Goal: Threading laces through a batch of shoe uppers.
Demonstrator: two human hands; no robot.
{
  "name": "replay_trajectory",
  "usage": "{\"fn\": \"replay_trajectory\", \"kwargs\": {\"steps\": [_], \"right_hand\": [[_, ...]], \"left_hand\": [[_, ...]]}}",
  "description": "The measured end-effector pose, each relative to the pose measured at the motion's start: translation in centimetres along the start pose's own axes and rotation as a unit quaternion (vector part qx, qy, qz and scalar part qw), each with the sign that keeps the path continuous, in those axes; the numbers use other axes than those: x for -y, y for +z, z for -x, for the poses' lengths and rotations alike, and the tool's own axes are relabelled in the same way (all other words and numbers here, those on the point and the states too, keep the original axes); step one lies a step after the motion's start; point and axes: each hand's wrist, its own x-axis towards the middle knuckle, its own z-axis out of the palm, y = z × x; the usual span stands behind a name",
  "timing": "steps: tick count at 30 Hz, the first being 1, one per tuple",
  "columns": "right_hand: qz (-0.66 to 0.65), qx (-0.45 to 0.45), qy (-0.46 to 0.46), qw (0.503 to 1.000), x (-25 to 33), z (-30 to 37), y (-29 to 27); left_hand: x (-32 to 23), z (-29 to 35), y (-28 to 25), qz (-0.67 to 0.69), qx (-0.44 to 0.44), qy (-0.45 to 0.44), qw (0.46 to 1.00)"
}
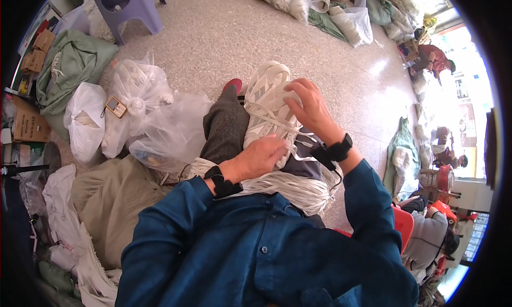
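Observation:
A pale beige and white sneaker (260, 93) rests on my lap with its rounded end pointing away from me, and part of what looks like a second one lies beside it. Loose white shoelaces (272, 115) cross over it. My left hand (260, 156) lies at its near end, fingertips pinched together on a lace. On the far right side, my right hand (312, 109) hovers by the shoe, thumb and fingers curved and apart. A thick bundle of white laces (298, 192) stretches across my thighs under both wrists.
Clear plastic bags (138, 93) stand on the floor to the left, with a small yellow-framed device (116, 107) on one. A purple stool (130, 13) is at the far left. Filled sacks (288, 0) lie ahead. Other people (434, 61) sit along the right.

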Motion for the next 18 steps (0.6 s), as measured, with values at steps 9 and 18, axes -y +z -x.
{"fn": "replay_trajectory", "kwargs": {"steps": [9,18], "right_hand": [[0.015,-0.005,0.012,1.000,-3.6,2.8,2.6],[-0.042,-0.141,0.009,0.989,-1.6,3.4,0.6]], "left_hand": [[-11.8,-0.6,-2.1,0.266,0.243,-0.072,0.930],[-14.9,-0.6,-3.9,0.154,0.253,-0.127,0.947]]}}
